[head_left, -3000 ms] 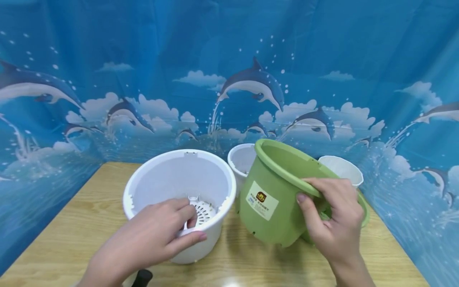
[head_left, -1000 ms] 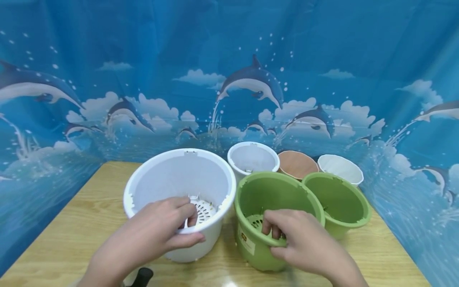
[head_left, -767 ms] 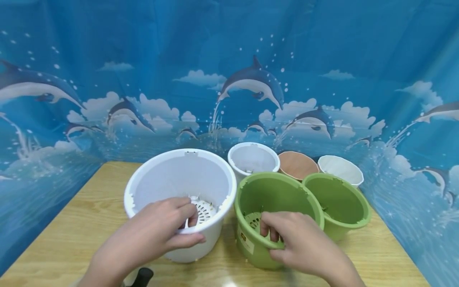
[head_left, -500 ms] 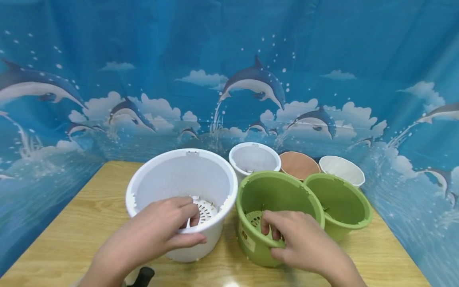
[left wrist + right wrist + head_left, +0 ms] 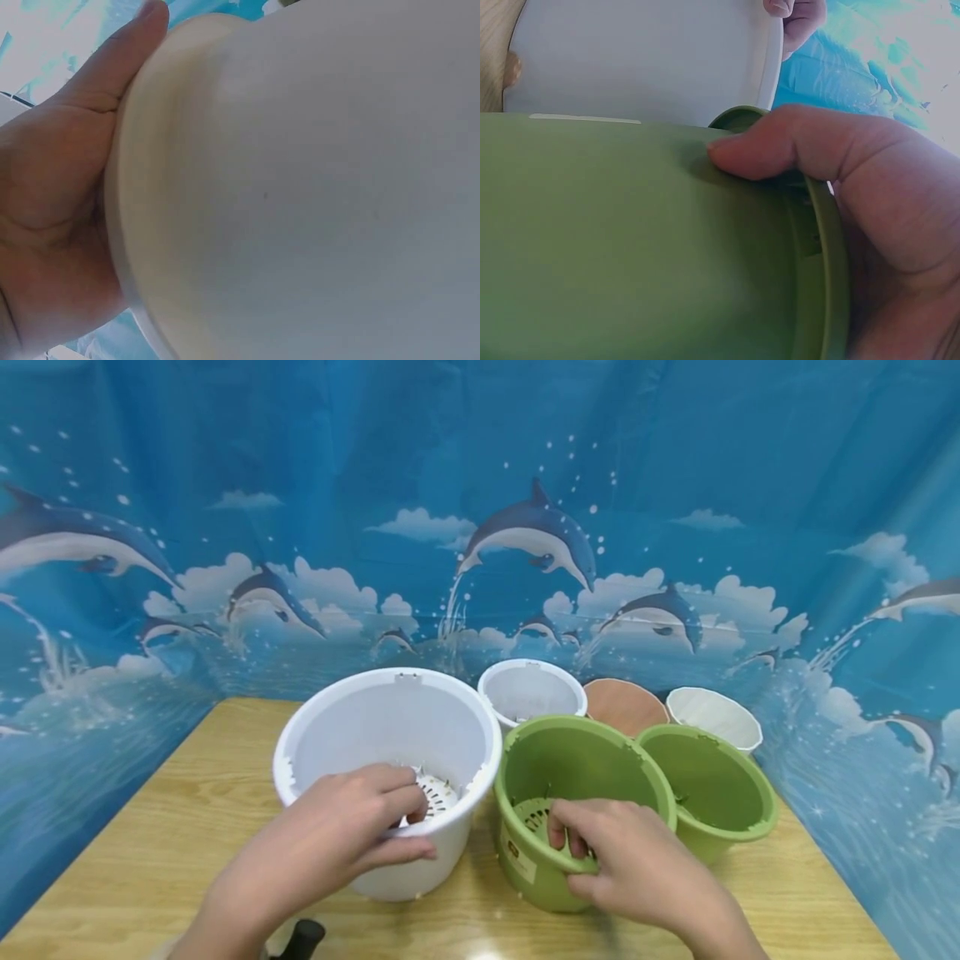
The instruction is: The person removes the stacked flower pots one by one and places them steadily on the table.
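Observation:
My left hand (image 5: 352, 818) grips the near rim of a large white plastic flowerpot (image 5: 360, 718), fingers curled inside and thumb outside. Slots show in that pot's bottom. In the left wrist view the white pot's wall (image 5: 315, 180) fills most of the picture. My right hand (image 5: 630, 860) holds the near rim of a green flowerpot (image 5: 577, 752) that carries a pale label low on its side. The right wrist view shows my thumb (image 5: 750, 154) pressed on the green pot's outer wall (image 5: 630, 240). Both pots stand side by side, rims nearly meeting.
A second green pot (image 5: 712, 777) stands right of the held one. Behind are a smaller white pot (image 5: 525, 689), a brown pot (image 5: 626, 706) and a white ribbed-rim pot (image 5: 712, 714). A black handle-like end (image 5: 303, 935) lies at the wooden table's (image 5: 150, 827) front. A dolphin-print curtain (image 5: 420, 577) surrounds it.
My right hand has brought the tilted green pot down onto the table beside the white one, uncovering the pots behind. Lately my left hand has shifted the white pot slightly right, toward the green one.

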Demonstrator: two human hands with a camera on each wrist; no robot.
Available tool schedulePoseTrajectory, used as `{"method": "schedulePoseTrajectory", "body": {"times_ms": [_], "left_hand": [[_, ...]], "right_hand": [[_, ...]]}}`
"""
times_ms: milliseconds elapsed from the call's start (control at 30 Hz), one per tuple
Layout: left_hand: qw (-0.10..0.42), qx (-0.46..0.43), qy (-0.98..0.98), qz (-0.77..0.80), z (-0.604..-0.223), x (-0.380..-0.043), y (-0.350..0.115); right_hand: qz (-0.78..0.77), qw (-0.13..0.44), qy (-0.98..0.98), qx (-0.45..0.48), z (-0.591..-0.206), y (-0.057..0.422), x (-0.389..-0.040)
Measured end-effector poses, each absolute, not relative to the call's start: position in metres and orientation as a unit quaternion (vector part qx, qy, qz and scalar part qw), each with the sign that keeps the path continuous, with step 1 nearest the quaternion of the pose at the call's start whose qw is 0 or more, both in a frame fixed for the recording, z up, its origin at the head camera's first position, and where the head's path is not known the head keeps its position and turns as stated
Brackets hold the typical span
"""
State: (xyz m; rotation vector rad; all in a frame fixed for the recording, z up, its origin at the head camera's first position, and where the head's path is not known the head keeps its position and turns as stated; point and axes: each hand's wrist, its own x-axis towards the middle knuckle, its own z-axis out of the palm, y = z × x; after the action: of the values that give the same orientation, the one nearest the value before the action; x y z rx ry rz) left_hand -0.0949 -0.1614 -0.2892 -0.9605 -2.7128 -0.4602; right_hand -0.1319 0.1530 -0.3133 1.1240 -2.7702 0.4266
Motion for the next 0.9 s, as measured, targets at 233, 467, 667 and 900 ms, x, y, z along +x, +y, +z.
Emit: {"method": "schedulePoseTrajectory", "body": {"times_ms": [233,467,667,900], "left_hand": [[0.16,-0.317,-0.926,-0.128,-0.292,-0.098,-0.158],[0.222,-0.316,-0.918,-0.09,-0.296,-0.102,-0.154],[0.254,-0.312,-0.912,-0.073,-0.302,-0.105,-0.152],[0.243,-0.289,-0.923,-0.078,-0.3,-0.103,-0.154]], "right_hand": [[0.138,0.068,-0.916,0.372,-0.314,0.153,-0.133],[0.139,0.065,-0.914,0.375,-0.314,0.153,-0.133],[0.138,0.061,-0.913,0.38,-0.314,0.151,-0.133],[0.157,0.05,-0.915,0.368,-0.312,0.151,-0.13]]}}
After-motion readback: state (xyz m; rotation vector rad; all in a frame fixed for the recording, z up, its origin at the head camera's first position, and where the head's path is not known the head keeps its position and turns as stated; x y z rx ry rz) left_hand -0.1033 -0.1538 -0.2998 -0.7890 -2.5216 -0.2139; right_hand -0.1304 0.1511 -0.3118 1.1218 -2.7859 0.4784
